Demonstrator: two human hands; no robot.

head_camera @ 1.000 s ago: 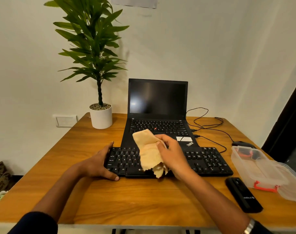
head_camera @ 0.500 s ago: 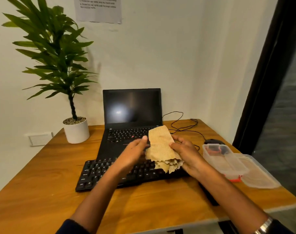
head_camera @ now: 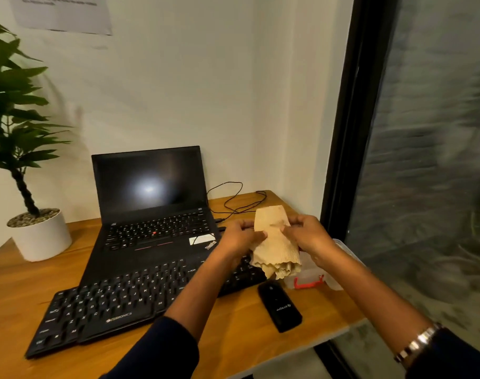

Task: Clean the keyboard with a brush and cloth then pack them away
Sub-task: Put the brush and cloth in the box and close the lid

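Both hands have come off the keyboard (head_camera: pixel 140 302) and swung over toward the right end of the desk (head_camera: pixel 249 348); a second ago only my right hand had the cloth and my left was resting on the keys. Now my left hand (head_camera: pixel 240 237) and my right hand (head_camera: pixel 308 236) both pinch the tan cloth (head_camera: pixel 275 242) between them, up in the air, with its loose end hanging down.

I think the wiping is done and I am folding the cloth to pack it away. The clear box (head_camera: pixel 312 280) with red clips sits right under the cloth, at about 3 o'clock from the keyboard, mostly hidden behind my right hand. Next I need to make the cloth small and lower it into that box. I cannot see the brush anywhere, so I cannot tell if it is already inside.

Room is tight on this side. The box is close to the right edge of the desk, and the glass door (head_camera: pixel 425 160) is near it at 3 o'clock. A small black device (head_camera: pixel 280 306) lies at 6 o'clock from the box, just beside the keyboard. The laptop (head_camera: pixel 154 209) is at 12 o'clock from the keyboard, and the plant pot (head_camera: pixel 40 235) is far off at 10 o'clock.
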